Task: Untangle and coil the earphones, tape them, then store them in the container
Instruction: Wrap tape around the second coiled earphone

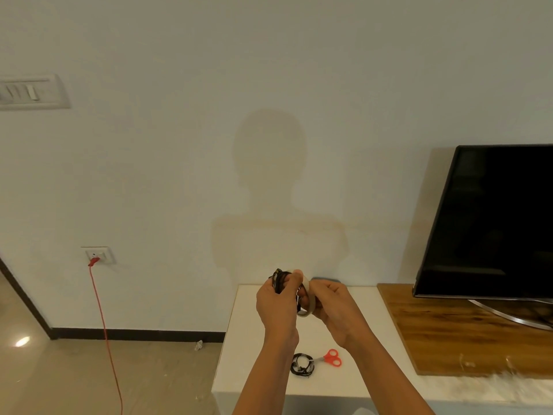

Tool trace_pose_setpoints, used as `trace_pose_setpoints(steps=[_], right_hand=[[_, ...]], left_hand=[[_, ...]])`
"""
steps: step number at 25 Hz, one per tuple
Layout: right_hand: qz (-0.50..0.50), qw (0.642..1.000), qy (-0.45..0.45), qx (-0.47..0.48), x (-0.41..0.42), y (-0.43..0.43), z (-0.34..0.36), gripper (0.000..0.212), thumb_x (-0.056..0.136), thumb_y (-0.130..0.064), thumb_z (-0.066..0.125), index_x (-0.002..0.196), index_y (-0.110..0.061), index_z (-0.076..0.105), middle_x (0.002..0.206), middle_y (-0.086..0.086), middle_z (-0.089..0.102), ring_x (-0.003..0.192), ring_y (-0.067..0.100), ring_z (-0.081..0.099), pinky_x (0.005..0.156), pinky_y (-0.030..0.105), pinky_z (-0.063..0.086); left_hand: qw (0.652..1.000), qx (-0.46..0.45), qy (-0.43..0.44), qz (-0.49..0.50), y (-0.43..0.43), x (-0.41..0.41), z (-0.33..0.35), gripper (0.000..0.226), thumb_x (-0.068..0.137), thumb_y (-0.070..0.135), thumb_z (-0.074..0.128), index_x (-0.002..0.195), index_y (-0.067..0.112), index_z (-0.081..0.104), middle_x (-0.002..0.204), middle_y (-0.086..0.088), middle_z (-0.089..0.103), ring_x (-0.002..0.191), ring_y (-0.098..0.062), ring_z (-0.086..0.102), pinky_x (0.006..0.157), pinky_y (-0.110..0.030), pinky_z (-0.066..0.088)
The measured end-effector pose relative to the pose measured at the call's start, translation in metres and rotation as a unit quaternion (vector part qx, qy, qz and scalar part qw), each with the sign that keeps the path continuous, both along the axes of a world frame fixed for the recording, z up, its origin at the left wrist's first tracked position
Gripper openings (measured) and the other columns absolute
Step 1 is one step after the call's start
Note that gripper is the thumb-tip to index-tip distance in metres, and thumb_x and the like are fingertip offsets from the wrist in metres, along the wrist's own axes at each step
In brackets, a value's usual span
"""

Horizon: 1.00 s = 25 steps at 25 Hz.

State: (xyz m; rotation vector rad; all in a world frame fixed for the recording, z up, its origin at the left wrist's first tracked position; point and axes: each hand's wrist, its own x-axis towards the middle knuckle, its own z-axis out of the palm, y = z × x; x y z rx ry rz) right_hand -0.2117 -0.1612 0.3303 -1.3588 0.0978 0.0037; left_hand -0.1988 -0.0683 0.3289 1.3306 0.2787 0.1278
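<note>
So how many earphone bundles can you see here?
2. One bundle is gripped in the left hand, beside the tape roll in the right hand; the other bundle lies coiled on the table by the red scissors. More may be hidden behind the hands.

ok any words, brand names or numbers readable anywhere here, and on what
No text can be read in this view.
switch panel: too blurred to read any marking.
wall socket: too small to tell.
television: dark screen, no brand visible.
tape roll: no print visible.
scissors: no marking visible.
</note>
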Motion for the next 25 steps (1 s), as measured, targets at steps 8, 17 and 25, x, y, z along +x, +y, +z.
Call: trace_pose_setpoints(steps=[8,17,25], right_hand=[[-0.011,1.0,0.02,0.003,-0.0006,0.0014,0.0046,0.041,0.092,-0.008,0.047,0.055,-0.011,0.064,0.06,0.005,0.06,0.057,0.015,0.053,0.068,0.03,0.051],[-0.019,0.999,0.036,0.016,-0.0012,0.0018,0.0024,0.032,0.09,-0.007,0.046,0.063,-0.006,0.064,0.064,0.01,0.062,0.061,0.018,0.054,0.068,0.033,0.053],[-0.013,0.998,0.059,0.03,0.0002,0.0003,0.0016,0.03,0.089,-0.004,0.044,0.071,-0.001,0.067,0.061,0.007,0.065,0.063,0.017,0.055,0.071,0.033,0.053]], left_hand=[[1.0,0.006,0.004,0.009,-0.0012,0.0017,-0.0016,0.021,0.08,0.024,0.074,0.08,0.004,0.066,0.073,-0.013,0.066,0.066,-0.02,0.06,0.064,-0.032,0.053],[1.0,-0.001,0.006,0.021,-0.0026,-0.0019,-0.0012,0.019,0.082,0.023,0.073,0.079,0.006,0.065,0.07,-0.008,0.064,0.06,-0.015,0.06,0.055,-0.022,0.047],[1.0,-0.007,0.009,0.027,-0.0032,-0.0047,0.001,0.014,0.083,0.022,0.073,0.076,0.013,0.064,0.075,-0.006,0.066,0.065,-0.012,0.06,0.055,-0.018,0.044]])
